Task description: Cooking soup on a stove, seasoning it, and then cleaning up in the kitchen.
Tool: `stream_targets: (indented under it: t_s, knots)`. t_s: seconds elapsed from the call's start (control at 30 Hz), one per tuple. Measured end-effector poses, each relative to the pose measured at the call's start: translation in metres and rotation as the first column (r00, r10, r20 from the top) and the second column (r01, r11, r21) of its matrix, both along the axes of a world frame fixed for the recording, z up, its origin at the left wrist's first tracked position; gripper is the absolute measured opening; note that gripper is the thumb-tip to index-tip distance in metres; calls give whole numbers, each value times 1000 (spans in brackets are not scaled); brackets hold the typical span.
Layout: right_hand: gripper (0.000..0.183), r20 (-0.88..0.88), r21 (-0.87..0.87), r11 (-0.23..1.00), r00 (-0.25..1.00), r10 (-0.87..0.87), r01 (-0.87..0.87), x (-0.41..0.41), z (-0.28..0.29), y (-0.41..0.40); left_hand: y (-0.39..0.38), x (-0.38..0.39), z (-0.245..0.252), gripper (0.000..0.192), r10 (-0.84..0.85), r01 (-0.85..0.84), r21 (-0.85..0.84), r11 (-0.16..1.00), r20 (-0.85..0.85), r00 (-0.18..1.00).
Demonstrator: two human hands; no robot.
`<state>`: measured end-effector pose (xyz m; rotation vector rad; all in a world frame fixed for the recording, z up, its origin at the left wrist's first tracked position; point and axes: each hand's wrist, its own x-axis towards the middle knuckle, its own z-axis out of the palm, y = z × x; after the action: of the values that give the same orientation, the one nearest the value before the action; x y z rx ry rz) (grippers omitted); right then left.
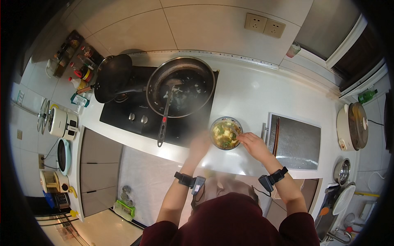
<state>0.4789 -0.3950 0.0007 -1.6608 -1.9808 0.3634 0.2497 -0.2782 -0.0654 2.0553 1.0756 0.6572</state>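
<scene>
A patterned bowl (211,135) of soup with pale chunks and green leaves stands on the white counter, right of the cooktop. The handle of a utensil, probably a spoon (235,131), slants into the soup. My right hand (251,144) pinches its upper end at the bowl's right rim. Steam blurs my left hand (200,142), which is close to the bowl's left side; whether it touches the rim is unclear. Behind and to the left, a wok (197,72) with some liquid and pale bits sits on the black cooktop (123,113). A spatula (166,113) rests in it, handle over the front rim.
A second dark pan (114,80) sits at the cooktop's left, with sauce bottles (81,70) beyond. Wooden chopsticks (276,136) lie on a grey cutting board (297,144) to the right. Farther right are an electric cooker (346,129) and a metal bowl (338,172).
</scene>
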Motion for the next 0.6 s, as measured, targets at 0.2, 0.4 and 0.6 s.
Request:
stream_targets:
  t_s: [0.2,0.4,0.6]
  knots:
    - [29,27,-24,1000,999,19,-18,3,-1,-13,1,1,2,23,-12,11,-8,1000,-14,1000]
    - [31,51,74,990,991,120,-124,2,21,-25,1,1,9,24,-19,18,-8,1000,-38,999]
    - [31,92,132,966,973,210,-221,-11,9,-26,2,3,5,24,6,-9,-53,999,-56,998]
